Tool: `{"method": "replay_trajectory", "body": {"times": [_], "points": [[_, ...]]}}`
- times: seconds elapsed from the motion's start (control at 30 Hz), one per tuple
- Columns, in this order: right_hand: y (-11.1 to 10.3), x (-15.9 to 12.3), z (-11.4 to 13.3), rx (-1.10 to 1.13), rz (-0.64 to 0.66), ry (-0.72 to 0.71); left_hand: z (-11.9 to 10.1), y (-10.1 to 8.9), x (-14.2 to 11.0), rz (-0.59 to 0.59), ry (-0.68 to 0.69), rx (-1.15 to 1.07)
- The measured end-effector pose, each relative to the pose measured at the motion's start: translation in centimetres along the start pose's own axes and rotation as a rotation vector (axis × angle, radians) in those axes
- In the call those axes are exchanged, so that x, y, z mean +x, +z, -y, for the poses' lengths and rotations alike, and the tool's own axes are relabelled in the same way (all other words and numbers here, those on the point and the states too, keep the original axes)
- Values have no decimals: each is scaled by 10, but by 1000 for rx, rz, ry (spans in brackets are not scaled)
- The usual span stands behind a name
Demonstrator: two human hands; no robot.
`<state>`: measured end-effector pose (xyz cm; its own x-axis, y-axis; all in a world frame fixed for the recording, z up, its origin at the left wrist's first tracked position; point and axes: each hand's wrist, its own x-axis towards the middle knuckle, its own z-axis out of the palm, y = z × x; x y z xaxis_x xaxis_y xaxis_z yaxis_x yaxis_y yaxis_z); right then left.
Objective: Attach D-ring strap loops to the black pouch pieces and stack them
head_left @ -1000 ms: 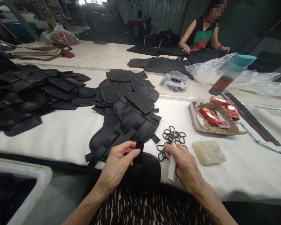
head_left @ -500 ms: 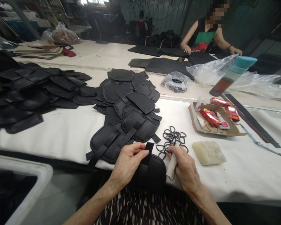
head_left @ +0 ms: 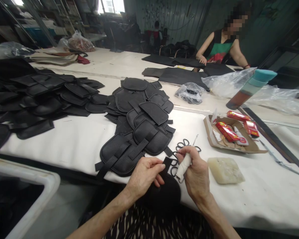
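Observation:
My left hand pinches the end of a black strap between thumb and fingers. The strap belongs to a black rounded leather piece hanging over the table's front edge at my lap. My right hand is closed around an awl with a white wrapped handle, its thin metal tip pointing up and away from me. Black D-rings lie loose beyond the awl, partly hidden by my right hand. Left of them, similar black leather pieces with straps overlap in a pile.
A yellowish translucent block sits right of my right hand. Behind it stands a cardboard tray with red boxes and a small white bottle. A teal-lidded bottle leans farther back. At lower left is a white bin. A co-worker stands across the table.
The awl has turned in my right hand, its handle lifted and its tip clear above the D-rings. My left fingers have shifted on the strap, which now leans right. The camera view has moved slightly.

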<state>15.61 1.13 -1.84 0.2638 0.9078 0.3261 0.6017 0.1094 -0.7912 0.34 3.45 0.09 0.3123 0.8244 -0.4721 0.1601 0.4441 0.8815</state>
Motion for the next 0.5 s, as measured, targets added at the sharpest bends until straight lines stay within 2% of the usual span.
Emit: {"method": "replay_trajectory", "body": {"times": [0.13,0.27,0.33,0.43,0.5], "points": [[11,-2,8,-2,33,-96,2,-1,0,25,25,21],[13,-10,5,-8,29,-201,4,0,0,18,36,22],[12,-12,3,-79,31,-344,4,0,-1,14,50,10],[8,-10,5,-220,54,-656,4,1,-3,27,89,-45],[6,-9,8,-282,77,-792,6,2,-5,51,123,-103]]}}
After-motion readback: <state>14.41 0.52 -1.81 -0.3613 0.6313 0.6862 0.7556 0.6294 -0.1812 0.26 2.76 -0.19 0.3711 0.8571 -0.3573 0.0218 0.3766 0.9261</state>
